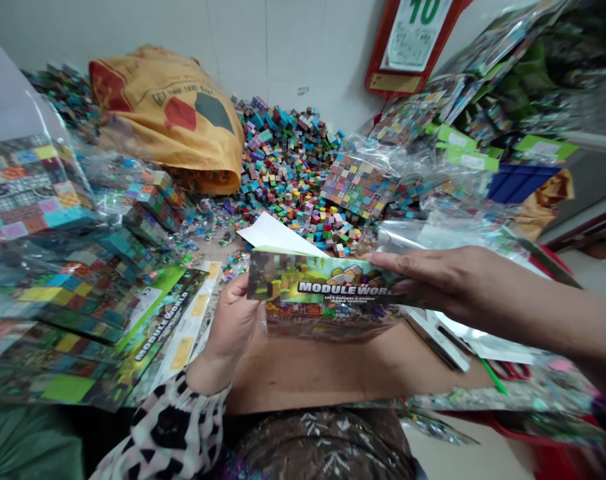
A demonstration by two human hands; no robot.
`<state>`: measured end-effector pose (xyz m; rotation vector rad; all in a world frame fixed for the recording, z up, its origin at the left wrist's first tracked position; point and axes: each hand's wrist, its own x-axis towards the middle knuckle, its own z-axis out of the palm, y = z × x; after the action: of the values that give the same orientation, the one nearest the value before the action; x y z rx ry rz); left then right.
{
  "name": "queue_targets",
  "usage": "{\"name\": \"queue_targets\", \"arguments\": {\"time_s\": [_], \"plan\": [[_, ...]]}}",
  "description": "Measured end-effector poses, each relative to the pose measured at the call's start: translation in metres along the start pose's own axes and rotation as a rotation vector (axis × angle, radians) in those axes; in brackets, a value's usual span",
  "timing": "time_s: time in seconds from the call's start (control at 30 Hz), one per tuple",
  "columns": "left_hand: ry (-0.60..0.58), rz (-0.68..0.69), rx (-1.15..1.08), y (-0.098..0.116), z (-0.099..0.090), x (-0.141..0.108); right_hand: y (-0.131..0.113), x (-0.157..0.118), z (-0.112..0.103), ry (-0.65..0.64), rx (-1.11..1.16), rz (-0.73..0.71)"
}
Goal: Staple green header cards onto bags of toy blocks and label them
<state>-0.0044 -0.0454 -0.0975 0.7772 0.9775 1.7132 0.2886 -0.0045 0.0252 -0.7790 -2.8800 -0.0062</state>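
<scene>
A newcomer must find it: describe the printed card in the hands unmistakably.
Start at the big yellow sack, then look down and right, above the brown work surface. There the left hand and right hand hold the card, its white lettering starting "MODULEWOR". Unlike the similar card slanting at left, this one sits nearly level between them.

the printed card (pixel 327 277) looks like smooth, faintly glossy paper from where i stand, and the packet (pixel 327 322) under it clear, shiny plastic. the yellow sack (pixel 167 127) has a creased, dull sheen, plastic or cloth, i can't tell which, while the heaped cubes (pixel 293 160) look like plastic. the brown tabletop (pixel 307 377) seems matt, the patterned sleeve (pixel 177 427) soft cloth, and the blue bin (pixel 520 183) hard plastic.
</scene>
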Motion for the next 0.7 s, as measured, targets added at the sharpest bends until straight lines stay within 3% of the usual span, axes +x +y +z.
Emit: {"name": "queue_targets", "arguments": {"time_s": [0.27, 0.4, 0.53, 0.63, 0.7], "plan": [[-0.059, 0.042, -0.162, 0.014, -0.016, -0.001, -0.004, 0.004, -0.002, -0.027, -0.001, 0.032], [-0.205, 0.013, 0.044, 0.017, -0.013, 0.007, -0.005, 0.004, -0.001, -0.016, -0.015, 0.042], [-0.226, 0.037, 0.183, 0.018, -0.008, 0.018, -0.008, 0.004, -0.003, -0.018, -0.036, 0.038], [-0.300, -0.017, 0.275, 0.022, -0.007, 0.022, -0.010, 0.005, -0.002, 0.008, -0.061, 0.044], [-0.299, 0.034, 0.322, 0.024, -0.008, 0.024, -0.010, 0.005, -0.001, 0.024, -0.056, 0.054]]}}
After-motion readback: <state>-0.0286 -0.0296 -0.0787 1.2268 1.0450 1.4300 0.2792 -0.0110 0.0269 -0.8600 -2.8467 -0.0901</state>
